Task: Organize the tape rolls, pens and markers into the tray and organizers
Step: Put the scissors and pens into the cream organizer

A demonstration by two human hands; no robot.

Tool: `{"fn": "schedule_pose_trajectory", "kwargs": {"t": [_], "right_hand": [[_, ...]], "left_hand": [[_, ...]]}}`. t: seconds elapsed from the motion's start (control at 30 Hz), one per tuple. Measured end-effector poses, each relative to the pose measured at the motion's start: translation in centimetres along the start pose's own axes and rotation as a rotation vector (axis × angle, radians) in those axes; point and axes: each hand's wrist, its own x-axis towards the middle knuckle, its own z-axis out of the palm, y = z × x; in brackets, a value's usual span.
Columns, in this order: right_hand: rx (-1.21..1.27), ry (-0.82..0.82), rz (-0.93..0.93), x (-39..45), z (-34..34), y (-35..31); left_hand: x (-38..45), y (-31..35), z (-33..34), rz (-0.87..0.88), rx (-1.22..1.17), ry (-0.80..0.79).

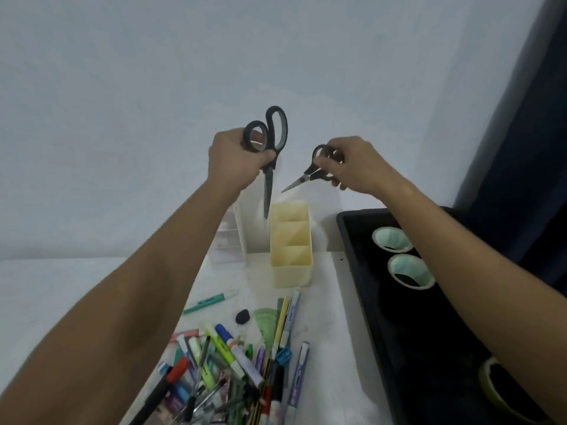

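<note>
Both arms reach forward and up, left hand (236,161) and right hand (352,164) each curled in a grip.

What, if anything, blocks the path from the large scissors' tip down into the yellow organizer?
Nothing visible. The large scissors, gripped by the left hand, hang blade-down just above the yellow organizer, at its far left edge; the compartments look empty.

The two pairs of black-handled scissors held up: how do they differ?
The large black-handled scissors in the left hand hang blades straight down; the small black-handled scissors in the right hand are clearly shorter and point diagonally down-left. Both are closed, above the yellow organizer.
</note>
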Motion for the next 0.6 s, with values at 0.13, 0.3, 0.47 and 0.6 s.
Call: {"fn": "schedule_pose_trajectory", "kwargs": {"t": [0.13,0.3,0.47,0.6], "right_hand": [[-0.069,0.034,0.028,2.2,1.5,1.7],[-0.125,0.011,0.035,3.4,4.6,3.8],[-0.183,-0.050,0.043,3.4,7.2,4.9],[-0.228,-0.070,0.057,3.0,8.7,5.7]], "left_hand": [[1.2,-2.0,2.5,-0.047,-0.002,0.049],[1.0,-4.9,4.9,-0.102,0.032,0.084],[0.0,-7.2,6.4,-0.204,0.049,-0.004],[-0.6,-8.3,6.9,-0.258,0.017,-0.010]]}}
